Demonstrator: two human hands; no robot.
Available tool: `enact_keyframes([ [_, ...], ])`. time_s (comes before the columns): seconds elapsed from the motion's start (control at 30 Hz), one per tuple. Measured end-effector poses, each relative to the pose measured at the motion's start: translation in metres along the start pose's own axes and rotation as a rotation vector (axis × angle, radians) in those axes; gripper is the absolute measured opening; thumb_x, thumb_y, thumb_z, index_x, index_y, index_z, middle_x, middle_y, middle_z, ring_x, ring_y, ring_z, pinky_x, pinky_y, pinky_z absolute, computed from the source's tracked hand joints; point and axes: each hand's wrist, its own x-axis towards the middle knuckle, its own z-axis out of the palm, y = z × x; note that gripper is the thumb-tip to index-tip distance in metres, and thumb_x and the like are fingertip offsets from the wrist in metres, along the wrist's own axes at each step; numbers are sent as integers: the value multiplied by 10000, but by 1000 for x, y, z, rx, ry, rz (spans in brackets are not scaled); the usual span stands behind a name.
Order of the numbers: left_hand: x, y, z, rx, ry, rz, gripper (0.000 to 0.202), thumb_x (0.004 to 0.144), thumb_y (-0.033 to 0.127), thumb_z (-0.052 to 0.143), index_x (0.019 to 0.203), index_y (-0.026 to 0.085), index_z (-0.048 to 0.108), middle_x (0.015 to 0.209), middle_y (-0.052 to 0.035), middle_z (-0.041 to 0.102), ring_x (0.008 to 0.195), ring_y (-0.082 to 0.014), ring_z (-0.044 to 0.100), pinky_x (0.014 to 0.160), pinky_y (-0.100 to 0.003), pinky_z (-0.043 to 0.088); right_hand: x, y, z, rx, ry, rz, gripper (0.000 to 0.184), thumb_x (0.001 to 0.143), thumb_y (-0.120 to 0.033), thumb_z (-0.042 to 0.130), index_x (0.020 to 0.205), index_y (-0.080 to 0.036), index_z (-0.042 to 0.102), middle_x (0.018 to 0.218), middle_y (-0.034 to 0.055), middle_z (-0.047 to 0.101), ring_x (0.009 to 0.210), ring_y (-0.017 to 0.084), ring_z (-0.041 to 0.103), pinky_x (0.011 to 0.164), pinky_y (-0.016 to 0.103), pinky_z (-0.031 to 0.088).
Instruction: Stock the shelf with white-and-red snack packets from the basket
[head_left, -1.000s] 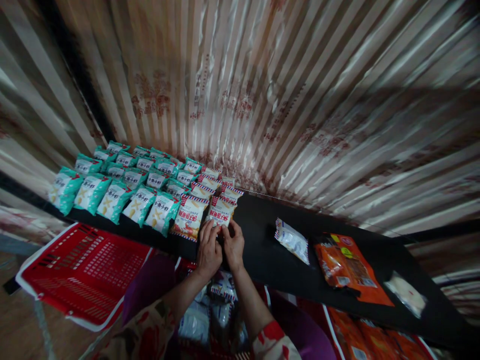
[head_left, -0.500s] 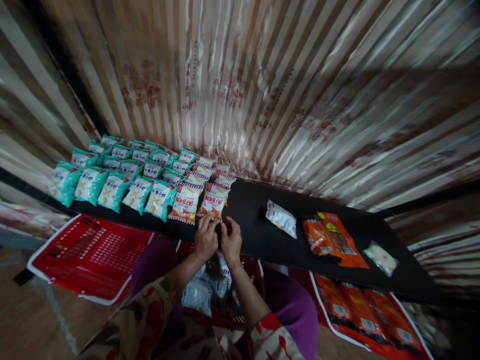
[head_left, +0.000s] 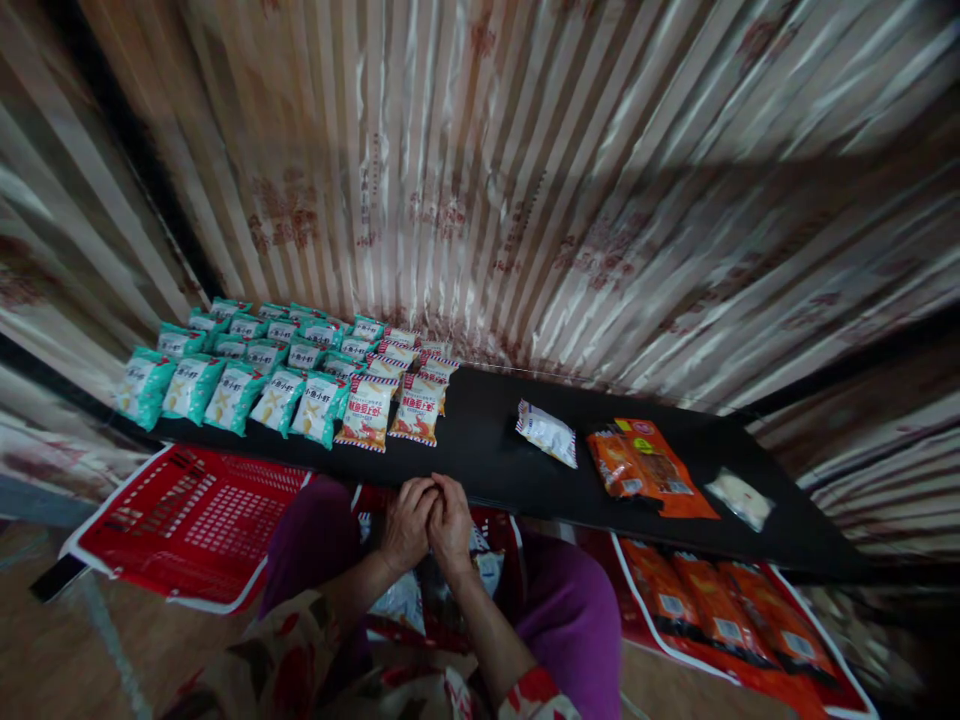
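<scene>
- both left hand [head_left: 409,522] and right hand [head_left: 451,522] meet; we cannot tell whether either grips anything.
- teal packets [head_left: 231,397] sit in rows, we judge, so fronts show.

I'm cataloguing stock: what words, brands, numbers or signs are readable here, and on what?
"小鱼小虾": teal bags.
"鱿鱼爱上虾": striped bags.
Too small or blurred to read: print on the lone white bag, orange packets and wall covering, plus finer print on the teal and striped bags.
</scene>
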Motion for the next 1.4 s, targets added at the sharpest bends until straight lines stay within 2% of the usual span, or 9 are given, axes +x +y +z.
enact_keyframes([
  [0.13,-20,5,4,-26,-115,-34,261,872,202,433,1081,156,582,1108,-112,573,1043,-214,525,916,-374,475,-24,10,-4,-37,-28,7,402,783,-132,336,1056,-189,626,1017,92,633,994,186,566,912,381,457],
  [0.3,-39,5,11,74,-506,-129,329,800,121,459,1105,135,579,1139,-113,576,1068,-203,536,945,-321,443,-55,24,-5,-145,-241,171,393,769,-126,352,1037,-162,637,997,118,661,953,212,602,890,364,452],
  [0.43,-55,3,5,265,-856,-162,328,768,183,497,1065,112,617,1041,-150,633,1030,-275,562,925,-408,423,-84,32,-4,-166,-514,322,334,768,-105,375,916,-169,668,919,107,693,882,210,637,810,306,457],
  [0.53,-69,2,-4,314,-969,-162,468,738,349,564,1147,124,587,1108,-180,615,1088,-337,524,958,-497,361,-101,35,-3,-145,-604,363,293,773,-124,413,894,-189,672,898,86,703,880,213,642,779,293,449],
  [0.67,-79,2,-11,360,-1012,-208,681,671,437,637,1273,156,489,1353,-213,442,1280,-381,339,1023,-592,218,-108,35,-3,-82,-598,456,259,773,-176,459,925,-199,668,928,74,705,904,213,638,794,294,441],
  [0.77,-81,2,-11,405,-1031,-254,759,630,388,693,1302,136,446,1410,-234,355,1306,-385,293,1007,-585,253,-108,35,-3,-37,-611,533,239,769,-233,489,920,-197,670,927,71,703,904,216,635,802,305,442],
  [1.03,-79,8,-17,432,-988,-250,442,680,223,621,1107,123,563,1133,-180,581,1079,-321,509,855,-436,424,-119,45,-6,77,-553,652,252,769,-386,504,807,-194,663,748,40,687,776,209,636,759,335,454],
  [1.2,-81,9,-23,411,-949,-224,474,723,299,598,1156,119,533,1136,-161,577,1076,-312,503,866,-424,412,-118,44,-4,251,-465,720,364,729,-508,532,859,-188,647,776,35,695,751,198,645,705,329,490],
  [1.4,-85,9,-26,293,-756,-124,542,763,287,579,1268,132,456,1182,-141,555,1135,-274,467,991,-426,323,-112,32,-9,579,-372,882,488,709,-591,545,875,-139,623,748,83,690,693,209,657,665,339,518],
])
